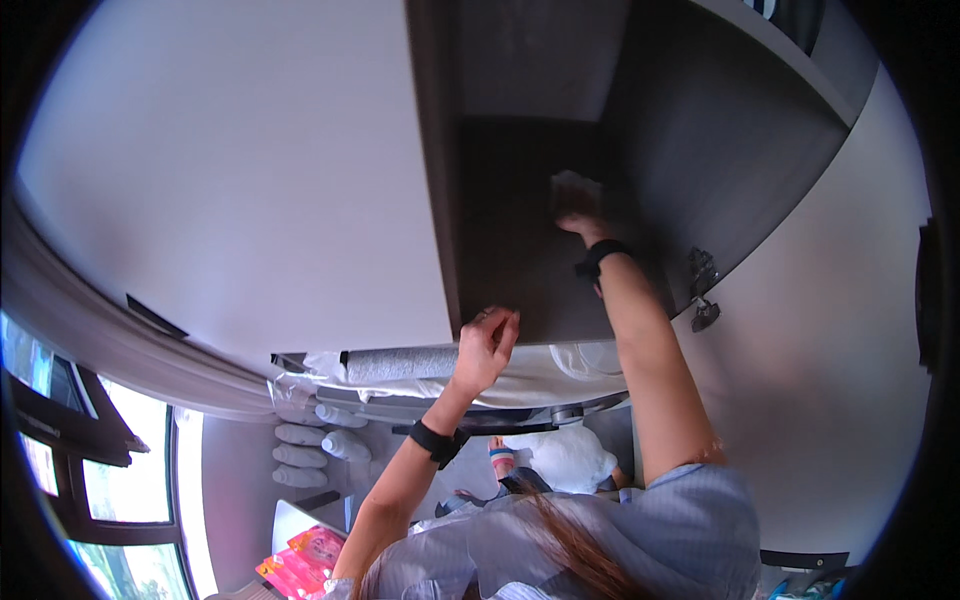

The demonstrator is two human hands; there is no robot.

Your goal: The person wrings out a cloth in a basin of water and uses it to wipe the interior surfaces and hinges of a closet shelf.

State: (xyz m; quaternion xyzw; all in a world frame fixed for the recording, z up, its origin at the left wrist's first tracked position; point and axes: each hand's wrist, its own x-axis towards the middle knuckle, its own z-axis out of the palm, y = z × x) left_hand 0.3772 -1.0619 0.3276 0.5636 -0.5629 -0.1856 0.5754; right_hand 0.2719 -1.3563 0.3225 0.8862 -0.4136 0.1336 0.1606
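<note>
My right hand reaches into a dark cabinet compartment and lies over a pale, thin cloth or wipe, blurred by motion. The fingers are hidden under or behind that pale thing, against the compartment's floor. At the front edge of the same compartment is my left hand, its fingers curled and nothing visible in them. Both wrists wear black bands.
A white cabinet door panel covers the left side. Another open door with a metal hinge stands at right. Below are folded fabrics, several white bottles, pink packets and a window.
</note>
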